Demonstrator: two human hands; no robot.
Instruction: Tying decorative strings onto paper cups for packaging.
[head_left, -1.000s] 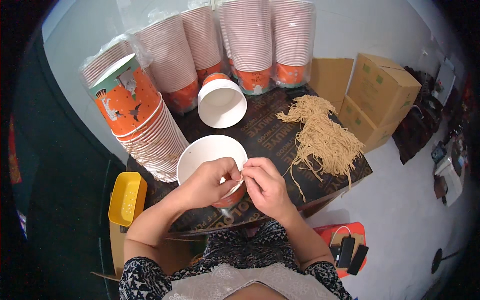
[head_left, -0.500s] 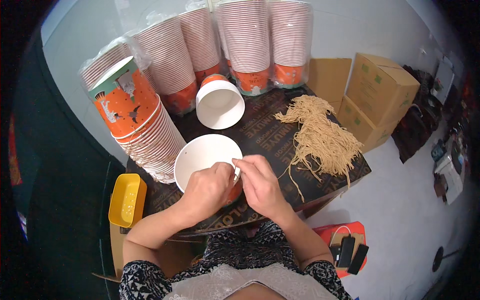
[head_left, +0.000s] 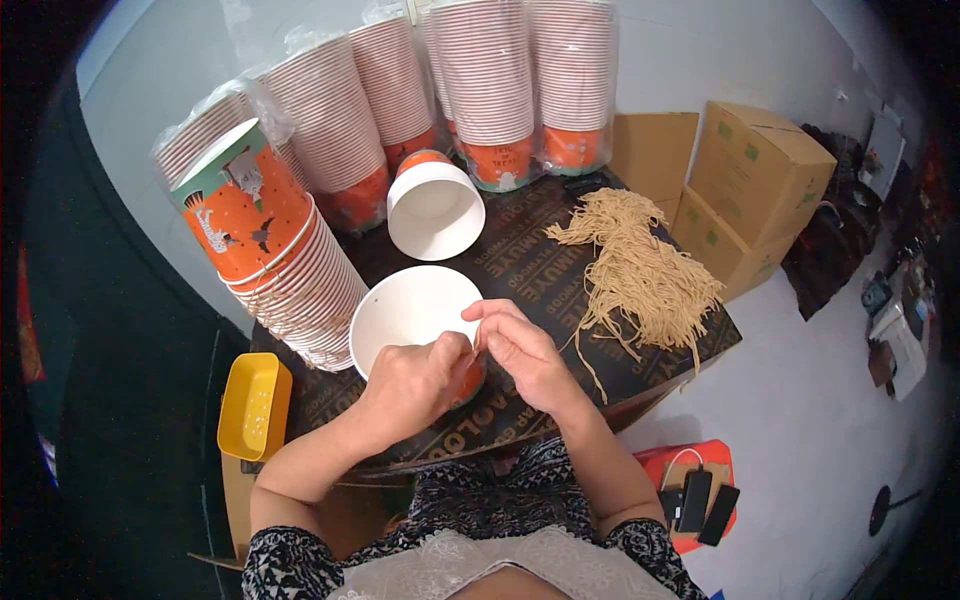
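Note:
A white-lined paper bucket [head_left: 410, 305] with an orange outside stands at the table's near edge, its open mouth facing me. A small dark hole shows in its left wall. My left hand [head_left: 415, 385] is closed at the bucket's near right rim, thumb and fingers pinched. Right beside it, my right hand [head_left: 520, 355] pinches with bent fingers. A short bit of tan string [head_left: 478, 338] shows between the fingertips of both hands; the rest is hidden. To the left leans a tall nested stack of orange buckets [head_left: 265, 220], with tan strings hanging along its rims.
More buckets [head_left: 437, 215] lie on their side behind. Plastic-wrapped bucket stacks [head_left: 485, 90] line the back. A heap of tan strings [head_left: 650, 280] covers the table's right. A yellow tray [head_left: 255, 400] with small white bits sits left. Cartons [head_left: 760, 180] and a red stool [head_left: 715, 460] with phones stand right.
My hands have drawn slightly up and apart at the bucket's rim, and my right fingers have lifted a little. The bucket has barely shifted. The whole view has moved slightly.

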